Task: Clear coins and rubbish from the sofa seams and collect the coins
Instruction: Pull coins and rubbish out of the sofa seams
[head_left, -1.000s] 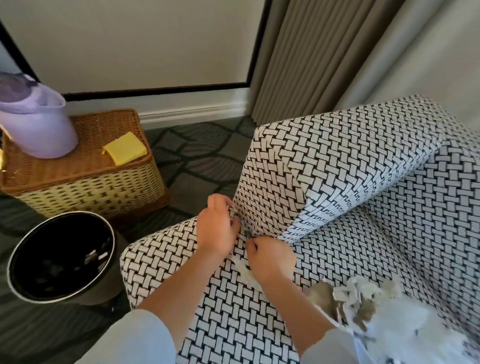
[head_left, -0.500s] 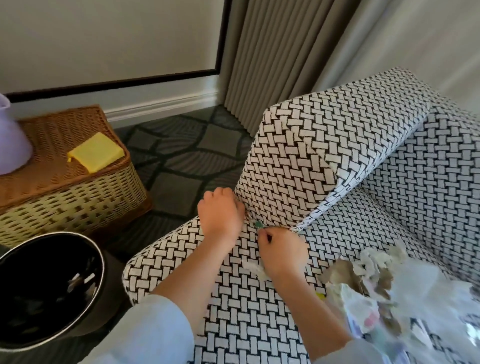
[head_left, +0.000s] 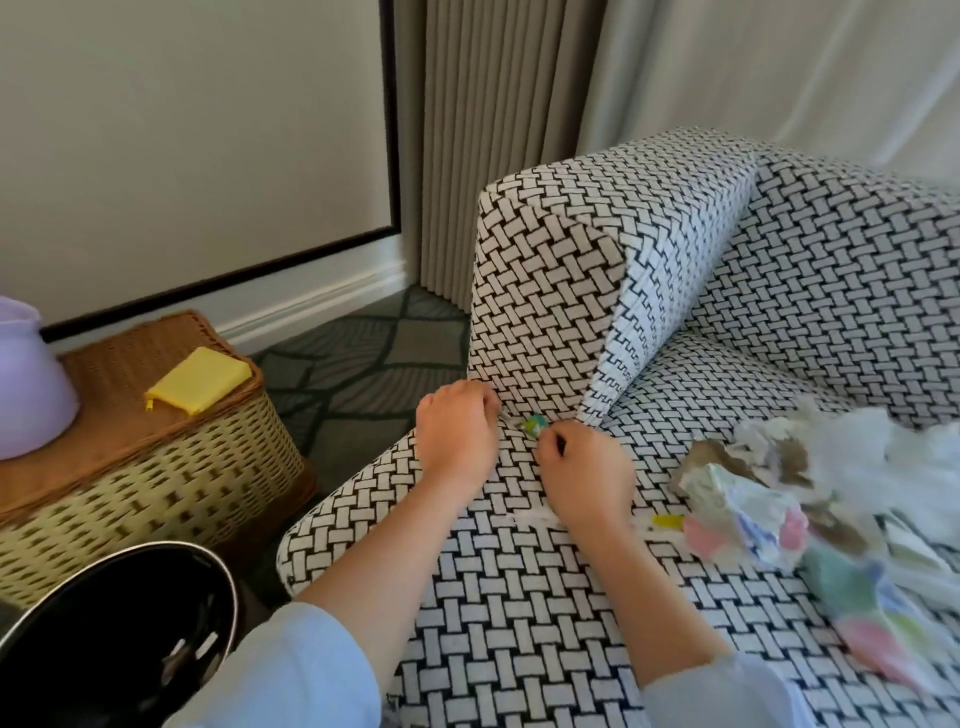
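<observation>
At the seam where the armrest (head_left: 545, 291) meets the seat of the sofa (head_left: 519, 623), I have both hands down on the black-and-white weave. My left hand (head_left: 457, 436) sits knuckles-up against the foot of the armrest. Its fingers are curled and their tips are tucked under at the seam, so I cannot tell whether they hold anything. My right hand (head_left: 584, 473) lies just beside it, fingers curled, with thumb and forefinger pinched together on a small teal and yellow scrap (head_left: 535, 423). That scrap lies right in the seam, between the two hands. A thin white shred (head_left: 535, 517) lies on the seat, touching the right wrist.

On the seat to my right is a loose pile of rubbish (head_left: 779, 499): crumpled white paper, brown bits and pastel wrappers. A small yellow bit (head_left: 667, 520) lies just beside the pile.

On the floor to my left a black bin (head_left: 114, 634) stands near the sofa's front corner, with pale scraps inside it. Behind it is a wicker basket (head_left: 156, 467), and on its lid are a yellow cloth (head_left: 200, 379) and a lilac jug (head_left: 26, 395). A beige curtain (head_left: 493, 130) hangs behind the armrest.
</observation>
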